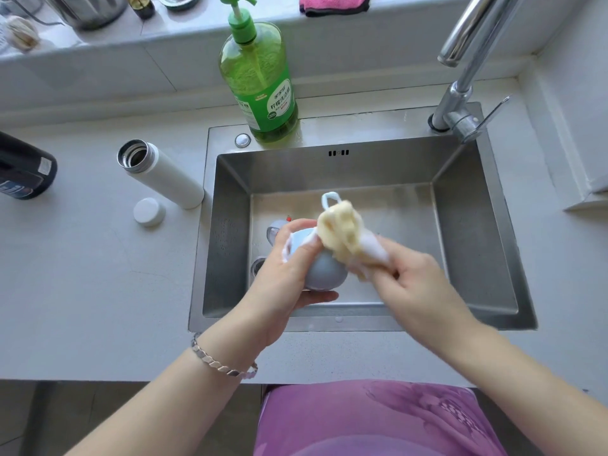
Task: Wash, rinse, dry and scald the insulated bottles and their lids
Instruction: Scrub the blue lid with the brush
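Over the steel sink (473, 245), my left hand (289, 264) grips a pale blue-grey insulated bottle (324, 274), its rounded bottom toward me. My right hand (411, 278) holds a yellow and white soapy cloth (342, 235) pressed against the bottle's upper part; a light blue strap loop (330, 197) sticks out above the cloth. A grey lid (274, 227) lies on the sink floor behind my left hand. On the counter to the left a white insulated bottle (164, 172) stands open, with its white lid (149, 211) beside it.
A green dish-soap pump bottle (260, 80) stands on the sink's back rim. The chrome faucet (467, 70) rises at the back right. A dark appliance (23, 169) sits at the far left. A pink cloth (334, 3) lies on the sill.
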A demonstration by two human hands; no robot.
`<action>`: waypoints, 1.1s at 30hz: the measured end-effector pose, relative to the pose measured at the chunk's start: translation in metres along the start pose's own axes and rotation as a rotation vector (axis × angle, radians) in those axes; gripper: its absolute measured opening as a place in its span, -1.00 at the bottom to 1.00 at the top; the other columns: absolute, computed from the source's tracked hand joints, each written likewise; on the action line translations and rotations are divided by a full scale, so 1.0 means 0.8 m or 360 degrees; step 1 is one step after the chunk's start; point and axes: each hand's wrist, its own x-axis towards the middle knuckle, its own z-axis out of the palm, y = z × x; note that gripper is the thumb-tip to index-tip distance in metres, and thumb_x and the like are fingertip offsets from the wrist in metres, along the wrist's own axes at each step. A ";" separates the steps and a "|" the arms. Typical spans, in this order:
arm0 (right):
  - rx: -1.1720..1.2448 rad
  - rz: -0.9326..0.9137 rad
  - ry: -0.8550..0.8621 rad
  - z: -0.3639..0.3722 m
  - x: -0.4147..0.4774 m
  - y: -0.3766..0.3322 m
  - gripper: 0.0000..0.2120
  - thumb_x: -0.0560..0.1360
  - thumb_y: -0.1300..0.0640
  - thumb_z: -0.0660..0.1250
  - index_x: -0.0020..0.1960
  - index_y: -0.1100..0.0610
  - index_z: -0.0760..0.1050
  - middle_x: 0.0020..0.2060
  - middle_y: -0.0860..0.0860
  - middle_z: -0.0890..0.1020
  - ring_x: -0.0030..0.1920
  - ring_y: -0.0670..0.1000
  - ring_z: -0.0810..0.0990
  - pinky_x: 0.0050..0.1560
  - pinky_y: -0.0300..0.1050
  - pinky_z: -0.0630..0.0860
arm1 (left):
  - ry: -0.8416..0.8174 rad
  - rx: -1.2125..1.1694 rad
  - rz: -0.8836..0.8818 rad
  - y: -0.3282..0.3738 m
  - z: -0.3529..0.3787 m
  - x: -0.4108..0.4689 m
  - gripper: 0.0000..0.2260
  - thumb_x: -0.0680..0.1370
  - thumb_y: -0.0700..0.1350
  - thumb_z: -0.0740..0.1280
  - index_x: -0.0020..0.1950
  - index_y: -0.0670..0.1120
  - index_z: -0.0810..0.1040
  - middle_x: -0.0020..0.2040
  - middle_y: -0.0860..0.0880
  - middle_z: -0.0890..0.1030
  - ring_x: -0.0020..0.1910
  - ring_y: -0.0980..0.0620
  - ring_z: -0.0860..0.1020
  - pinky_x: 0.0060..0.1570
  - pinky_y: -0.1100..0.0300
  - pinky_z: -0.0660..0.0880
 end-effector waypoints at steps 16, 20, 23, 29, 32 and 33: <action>0.0218 0.0022 -0.0004 -0.002 -0.004 -0.011 -0.81 0.51 0.07 0.22 -0.11 -0.19 0.54 -0.29 0.17 0.58 -0.22 0.21 0.50 -0.17 0.11 0.47 | 0.0012 0.0219 0.0331 0.009 -0.003 0.001 -0.75 0.54 -0.09 0.33 0.13 0.23 0.47 0.07 0.05 0.53 -0.23 0.18 0.61 -0.24 0.11 0.62; 0.0160 0.0105 -0.0043 -0.006 0.018 0.000 -0.77 0.47 0.07 0.17 0.02 -0.05 0.56 -0.21 -0.08 0.67 -0.13 0.00 0.61 0.01 0.02 0.54 | -0.0094 0.0542 0.0423 -0.004 -0.003 -0.001 -0.63 0.36 0.08 0.34 0.12 0.37 0.39 0.09 0.22 0.53 0.04 0.19 0.58 0.12 0.12 0.54; 0.0135 0.0071 -0.0128 -0.010 0.008 -0.001 -0.83 0.43 -0.04 0.17 -0.10 -0.09 0.52 -0.38 0.00 0.52 -0.35 0.00 0.41 -0.26 -0.09 0.38 | -0.0121 0.0464 0.0423 -0.003 -0.011 0.004 -0.63 0.36 0.03 0.34 0.10 0.38 0.43 0.02 0.28 0.58 0.01 0.26 0.57 0.11 0.15 0.54; -0.0152 0.0253 -0.0306 -0.009 0.019 0.031 -0.73 0.51 0.21 0.20 -0.13 -0.12 0.56 -0.38 -0.11 0.59 -0.28 0.03 0.47 -0.20 -0.10 0.42 | -0.0333 0.0452 0.0356 -0.008 -0.010 -0.002 -0.45 0.30 0.12 0.40 0.26 0.37 0.35 0.10 0.27 0.55 0.05 0.20 0.57 0.05 0.27 0.53; -0.0096 0.0408 -0.0232 -0.016 0.017 0.051 -0.75 0.52 0.18 0.24 -0.19 -0.14 0.56 -0.42 -0.17 0.49 -0.30 -0.06 0.38 -0.25 -0.16 0.28 | -0.0080 0.0240 0.0155 -0.009 -0.011 0.004 -0.64 0.41 0.01 0.43 0.18 0.15 0.48 0.01 0.08 0.56 -0.09 0.07 0.61 -0.13 0.11 0.62; -0.0035 0.0431 -0.0120 -0.020 0.018 0.055 -0.80 0.52 0.19 0.25 -0.12 -0.06 0.58 -0.37 -0.11 0.50 -0.27 -0.07 0.39 -0.24 -0.17 0.27 | -0.0013 0.0118 0.0038 -0.007 -0.011 0.006 -0.74 0.47 -0.04 0.40 0.14 0.03 0.51 -0.02 0.01 0.56 -0.15 0.03 0.61 -0.18 0.05 0.63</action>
